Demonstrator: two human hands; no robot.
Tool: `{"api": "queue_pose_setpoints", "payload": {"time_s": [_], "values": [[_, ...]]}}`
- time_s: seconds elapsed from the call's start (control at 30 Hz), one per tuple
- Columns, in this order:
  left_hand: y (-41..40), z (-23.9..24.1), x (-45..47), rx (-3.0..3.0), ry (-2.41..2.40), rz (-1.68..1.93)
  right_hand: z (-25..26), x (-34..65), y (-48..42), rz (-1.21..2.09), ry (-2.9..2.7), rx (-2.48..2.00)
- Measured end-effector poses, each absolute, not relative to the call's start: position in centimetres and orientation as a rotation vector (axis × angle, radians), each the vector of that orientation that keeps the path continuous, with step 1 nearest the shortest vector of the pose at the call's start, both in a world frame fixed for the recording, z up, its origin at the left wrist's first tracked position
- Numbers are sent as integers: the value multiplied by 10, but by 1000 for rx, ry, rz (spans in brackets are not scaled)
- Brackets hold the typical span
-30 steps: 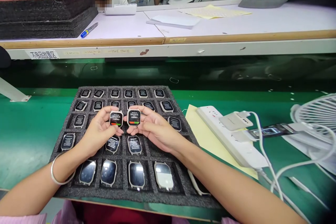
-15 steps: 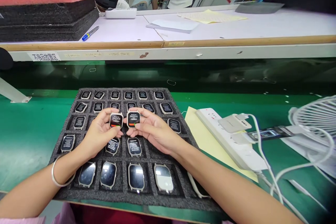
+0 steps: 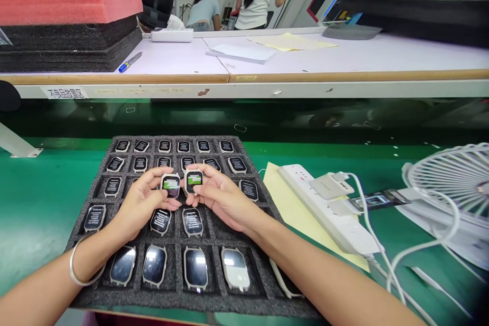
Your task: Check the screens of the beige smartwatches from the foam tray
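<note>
A black foam tray (image 3: 91,244) lies on the green bench with several smartwatch bodies in its pockets. My left hand (image 3: 139,204) pinches one watch body (image 3: 170,185) above the tray's middle, its screen lit with a green bar. Right beside it, my right hand (image 3: 219,198) holds a second watch body (image 3: 194,180), also showing green, thumb on its lower edge. The two watches almost touch. A silver bangle (image 3: 78,270) sits on my left wrist. Watches in the nearest row (image 3: 195,267) have dark or pale blank screens; those farther back show text.
A white power strip (image 3: 305,188) with plugged chargers and white cables (image 3: 405,260) lies to the right on yellow paper (image 3: 278,198). A white fan (image 3: 454,173) sits far right. Foam sheets (image 3: 69,20), a blue pen (image 3: 130,61) and papers rest on the raised shelf. Other people work behind.
Both watch screens changed from red-and-green bars to green bars at the top. My head tilted down slightly, so the tray sits lower in view. My hands kept hold.
</note>
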State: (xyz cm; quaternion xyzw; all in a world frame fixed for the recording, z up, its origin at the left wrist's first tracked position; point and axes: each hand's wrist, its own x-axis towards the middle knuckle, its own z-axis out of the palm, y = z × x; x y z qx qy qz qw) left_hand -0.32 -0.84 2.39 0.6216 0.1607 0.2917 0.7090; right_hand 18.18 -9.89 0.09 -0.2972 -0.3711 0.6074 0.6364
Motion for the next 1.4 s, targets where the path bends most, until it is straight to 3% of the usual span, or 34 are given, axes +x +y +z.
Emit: {"api": "queue_pose_setpoints", "payload": {"time_s": [0.47, 1.4], "values": [[-8, 20, -2, 1322, 417, 663, -5, 181, -99, 1332, -904, -814], [-4, 19, -2, 1346, 371, 665, -2, 186, -94, 1432, -759, -617]]}}
